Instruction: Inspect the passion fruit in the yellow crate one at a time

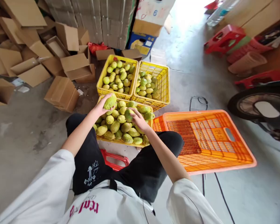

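Observation:
My left hand (101,107) is wrapped round a large green-yellow fruit (110,101) that looks like a papaya, raised over the left back corner of the front yellow crate (124,144). In my right hand (140,120) is a second, greener fruit (128,115), with fingers curled on its right side, just above the heap. The front crate stands between my knees, piled high with similar oval fruits (115,126). Behind it are two more yellow crates: the left one (98,84) full of the fruits, the right one (164,81) with fruits toward its left side.
An orange plastic crate (244,152) with no fruit showing stands by my right knee. A red stool (116,157) is below me. Cardboard boxes (62,93) lie heaped at left. At right are a vehicle wheel (238,104), red stools (225,39) and a black cord (200,99).

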`<state>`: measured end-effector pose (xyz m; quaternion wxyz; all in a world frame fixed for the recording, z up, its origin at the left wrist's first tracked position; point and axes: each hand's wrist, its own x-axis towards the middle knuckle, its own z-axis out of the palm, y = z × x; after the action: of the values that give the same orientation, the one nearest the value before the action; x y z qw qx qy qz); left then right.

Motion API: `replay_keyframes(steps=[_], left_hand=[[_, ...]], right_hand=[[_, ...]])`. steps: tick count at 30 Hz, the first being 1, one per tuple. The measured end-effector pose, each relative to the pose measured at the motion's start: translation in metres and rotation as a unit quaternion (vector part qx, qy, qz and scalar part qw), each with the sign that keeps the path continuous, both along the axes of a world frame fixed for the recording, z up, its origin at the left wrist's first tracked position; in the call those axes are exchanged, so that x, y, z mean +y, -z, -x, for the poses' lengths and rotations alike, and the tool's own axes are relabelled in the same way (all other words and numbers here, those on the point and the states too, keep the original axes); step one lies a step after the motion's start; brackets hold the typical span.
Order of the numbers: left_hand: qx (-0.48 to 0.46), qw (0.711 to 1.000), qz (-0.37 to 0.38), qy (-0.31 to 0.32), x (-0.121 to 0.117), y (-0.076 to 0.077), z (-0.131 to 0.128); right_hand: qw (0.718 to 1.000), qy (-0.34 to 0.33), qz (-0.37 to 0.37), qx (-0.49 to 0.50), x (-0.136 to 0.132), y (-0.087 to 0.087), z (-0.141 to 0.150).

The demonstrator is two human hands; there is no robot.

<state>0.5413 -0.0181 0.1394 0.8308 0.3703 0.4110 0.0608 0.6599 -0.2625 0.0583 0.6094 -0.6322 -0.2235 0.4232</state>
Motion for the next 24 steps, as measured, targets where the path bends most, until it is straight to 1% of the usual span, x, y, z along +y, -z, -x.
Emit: replay_keyframes(steps=[2, 4, 6, 8, 12, 15, 17, 19, 24], left_hand=[[-0.009, 0.999, 0.027, 0.016, -0.020, 0.002, 0.008], [-0.007, 0.999, 0.050, 0.018, -0.038, 0.006, 0.016], [0.009, 0.998, 0.058, 0.006, -0.052, 0.011, 0.022], [0.024, 0.998, 0.057, -0.015, -0.061, 0.014, 0.024], [0.026, 0.996, 0.063, -0.065, -0.063, 0.019, 0.018], [0.008, 0.994, 0.068, -0.088, -0.059, 0.022, 0.011], [-0.001, 0.994, 0.068, -0.085, -0.058, 0.025, 0.008], [-0.004, 0.995, 0.069, -0.077, -0.058, 0.027, 0.006], [-0.015, 0.994, 0.079, -0.075, -0.061, 0.029, 0.006]], right_hand=[[0.994, 0.052, -0.039, 0.086, -0.024, -0.004, -0.005], [0.985, 0.096, -0.061, 0.131, -0.033, -0.004, -0.007], [0.978, 0.135, -0.064, 0.143, -0.033, -0.002, -0.006], [0.977, 0.155, -0.053, 0.137, -0.026, -0.001, -0.003], [0.974, 0.165, -0.021, 0.155, -0.008, -0.003, 0.004], [0.960, 0.204, -0.029, 0.188, 0.003, -0.004, 0.006], [0.952, 0.229, -0.037, 0.200, 0.007, -0.005, 0.005], [0.949, 0.236, -0.032, 0.207, 0.009, -0.005, 0.003], [0.955, 0.214, 0.016, 0.204, 0.006, -0.008, -0.005]])
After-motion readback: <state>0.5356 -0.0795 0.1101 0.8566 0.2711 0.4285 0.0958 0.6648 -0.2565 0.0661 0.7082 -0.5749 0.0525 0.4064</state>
